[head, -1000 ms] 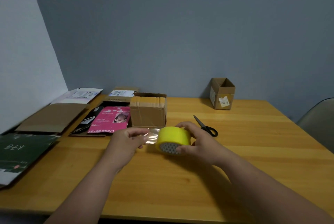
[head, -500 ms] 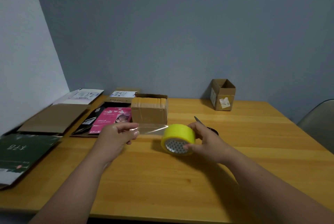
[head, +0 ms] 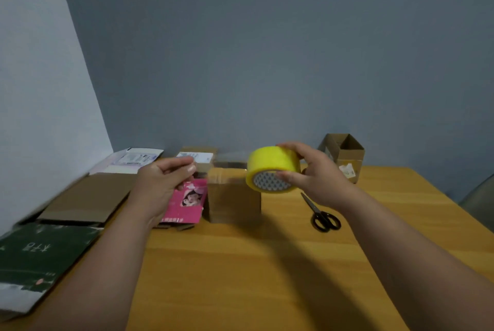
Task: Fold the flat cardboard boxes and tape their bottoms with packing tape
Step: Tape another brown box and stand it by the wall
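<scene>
Mid-frame, right hand [head: 318, 173] grips the tape roll [head: 271, 169], left hand [head: 165, 178] pinches the pulled strip above the folded box [head: 234, 197], not yet taped. Flat boxes [head: 88, 197] wait at left.

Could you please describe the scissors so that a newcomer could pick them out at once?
Start at the wooden table and look to its right half, just beyond the right hand gripping the yellow roll of packing tape. The black-handled scissors lie flat there, the only dark metal tool among cardboard.
</scene>
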